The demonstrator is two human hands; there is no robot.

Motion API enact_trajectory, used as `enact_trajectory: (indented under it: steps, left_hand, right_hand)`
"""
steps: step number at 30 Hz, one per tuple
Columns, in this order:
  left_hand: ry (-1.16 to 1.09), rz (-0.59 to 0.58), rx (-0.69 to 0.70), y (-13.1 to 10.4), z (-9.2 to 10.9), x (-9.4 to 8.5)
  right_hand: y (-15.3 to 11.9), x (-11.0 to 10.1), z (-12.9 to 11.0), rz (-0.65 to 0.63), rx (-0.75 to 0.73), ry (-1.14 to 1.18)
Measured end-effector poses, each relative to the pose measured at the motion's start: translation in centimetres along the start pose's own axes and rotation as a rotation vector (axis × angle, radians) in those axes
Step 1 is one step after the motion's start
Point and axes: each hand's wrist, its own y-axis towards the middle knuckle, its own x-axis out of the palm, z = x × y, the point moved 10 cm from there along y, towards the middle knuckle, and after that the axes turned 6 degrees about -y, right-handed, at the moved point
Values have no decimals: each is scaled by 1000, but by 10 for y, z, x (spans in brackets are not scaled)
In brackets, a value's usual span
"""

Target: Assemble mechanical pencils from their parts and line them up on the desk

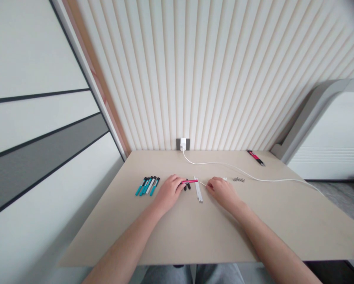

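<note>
My left hand is closed on a pink pen barrel, which points right over some small black parts. A thin white rod is pinched in the fingertips of my right hand, its tip toward the pink barrel and apart from it. Between the hands lie several white refills. Small white pieces are partly hidden behind my right hand, with several small grey metal parts to their right. Left of my left hand are several teal and black pen barrels, one of them white.
A red and black pen lies at the back right of the table. A white cable runs from the charger at the wall across to the right edge.
</note>
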Motion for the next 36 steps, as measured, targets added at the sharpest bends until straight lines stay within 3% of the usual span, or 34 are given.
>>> enact_trajectory:
  steps: [7,15,26,36]
  left_hand:
    - [-29,27,-3,2,-3,-2]
    - [1,70,-34,2,-5,-8]
    - [-44,102,-41,2,-5,-12]
    - [-113,-8,35,1,3,5]
  right_hand:
    - [1,-7,6,52,4,198]
    - [-5,-36,-12,211,-159,330]
    - [-3,-35,-9,236,-169,326]
    - [-9,-37,-28,245,-300,453]
